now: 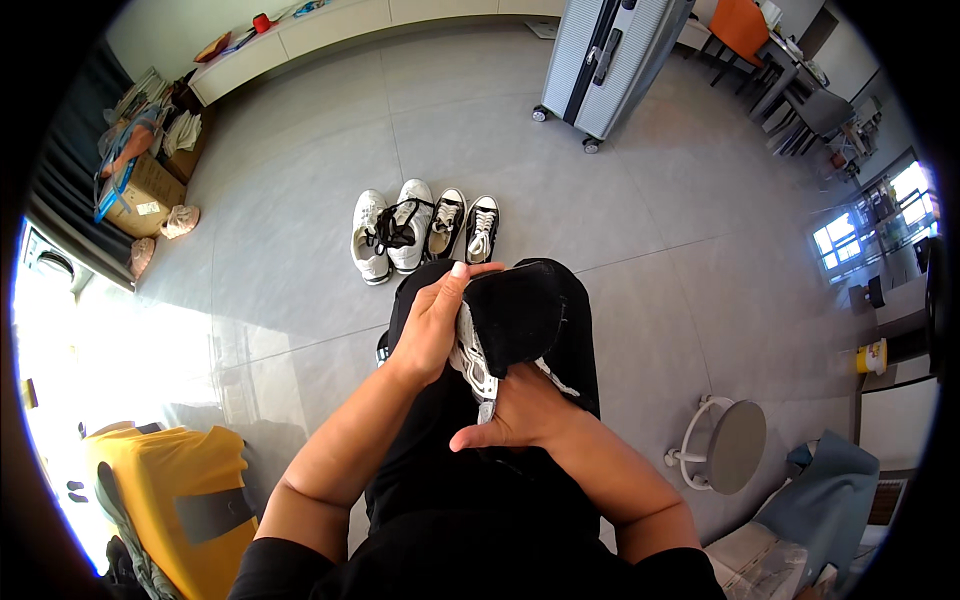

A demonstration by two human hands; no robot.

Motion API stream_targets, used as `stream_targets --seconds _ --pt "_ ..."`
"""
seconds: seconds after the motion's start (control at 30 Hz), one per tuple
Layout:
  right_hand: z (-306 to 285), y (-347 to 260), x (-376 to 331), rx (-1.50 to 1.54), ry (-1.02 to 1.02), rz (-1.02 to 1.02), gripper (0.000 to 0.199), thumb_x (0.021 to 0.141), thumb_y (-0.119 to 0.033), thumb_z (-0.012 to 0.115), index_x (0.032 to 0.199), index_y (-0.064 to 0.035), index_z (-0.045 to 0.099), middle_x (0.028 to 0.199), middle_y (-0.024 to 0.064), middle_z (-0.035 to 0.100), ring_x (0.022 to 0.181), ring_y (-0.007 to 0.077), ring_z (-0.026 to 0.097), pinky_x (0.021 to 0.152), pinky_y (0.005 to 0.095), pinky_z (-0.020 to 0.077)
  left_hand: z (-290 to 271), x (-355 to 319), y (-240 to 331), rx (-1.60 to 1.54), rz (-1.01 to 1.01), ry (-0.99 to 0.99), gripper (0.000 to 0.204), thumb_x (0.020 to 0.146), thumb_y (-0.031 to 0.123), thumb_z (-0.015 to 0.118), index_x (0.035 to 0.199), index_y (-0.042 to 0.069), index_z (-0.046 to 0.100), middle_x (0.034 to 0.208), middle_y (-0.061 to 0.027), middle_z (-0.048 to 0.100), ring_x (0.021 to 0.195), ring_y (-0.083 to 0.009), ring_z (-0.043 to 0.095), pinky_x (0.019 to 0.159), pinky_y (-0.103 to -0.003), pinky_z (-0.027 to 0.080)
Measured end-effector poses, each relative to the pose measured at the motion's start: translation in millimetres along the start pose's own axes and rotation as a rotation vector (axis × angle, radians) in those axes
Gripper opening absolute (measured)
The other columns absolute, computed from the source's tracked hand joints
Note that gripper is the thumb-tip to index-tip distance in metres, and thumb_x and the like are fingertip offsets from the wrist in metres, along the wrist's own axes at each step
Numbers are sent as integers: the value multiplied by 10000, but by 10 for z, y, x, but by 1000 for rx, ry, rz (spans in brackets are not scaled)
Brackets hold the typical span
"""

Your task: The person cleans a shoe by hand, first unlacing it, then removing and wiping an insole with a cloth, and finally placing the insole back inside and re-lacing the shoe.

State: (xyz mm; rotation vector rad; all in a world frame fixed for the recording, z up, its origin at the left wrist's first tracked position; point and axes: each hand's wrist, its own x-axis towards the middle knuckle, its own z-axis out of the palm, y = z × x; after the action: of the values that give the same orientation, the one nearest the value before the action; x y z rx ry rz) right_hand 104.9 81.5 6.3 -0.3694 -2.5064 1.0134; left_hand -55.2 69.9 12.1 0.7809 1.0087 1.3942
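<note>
Over my lap is a white shoe (474, 350) with a wide black fabric flap (515, 312), which looks like its tongue or lining. My left hand (435, 320) wraps round the shoe's left side, thumb on top and a fingertip showing beyond the flap's far edge. From below, my right hand (525, 410) reaches in under the flap. Its thumb points left, outside the shoe, while the fingers are hidden inside. Beyond my knees, a pair of white sneakers (408, 225) with black laces stands beside black-and-white canvas sneakers (481, 228).
A silver suitcase (590, 65) stands ahead on the grey tiled floor (300, 160). To the right is a low round stool (735, 447). A yellow-covered seat (180, 490) is at lower left, with cardboard boxes (148, 195) farther off. Grey-blue cloth (820, 500) lies at lower right.
</note>
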Motion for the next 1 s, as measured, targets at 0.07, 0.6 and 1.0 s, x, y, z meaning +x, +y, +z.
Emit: stream_targets --seconds 0.07,0.6,1.0 --pt "-24 -13 28 89 -53 54 930 803 -679 537 1317 85 403 1283 310 473 1224 447 421 1045 456 330 -1 -26 -56 -81 0 55 534 1029 395 334 1212 -57 553 1094 -114 636 990 -156 600 890 -283 470" --pt "-18 81 -301 391 99 154 372 786 -87 542 1131 46 581 1132 232 540 1065 382 527 915 417 428 -145 -4 -234 -250 -87 148 483 1021 389 378 1075 -43 588 983 -92 662 858 -144 636 782 -285 518" --pt "248 216 -191 8 424 172 117 722 -95 672 804 -21 633 725 173 617 678 356 609 599 384 459 41 -4 -82 -41 -65 69 520 1035 379 339 1219 -59 549 1065 -87 636 960 -125 591 874 -255 469"
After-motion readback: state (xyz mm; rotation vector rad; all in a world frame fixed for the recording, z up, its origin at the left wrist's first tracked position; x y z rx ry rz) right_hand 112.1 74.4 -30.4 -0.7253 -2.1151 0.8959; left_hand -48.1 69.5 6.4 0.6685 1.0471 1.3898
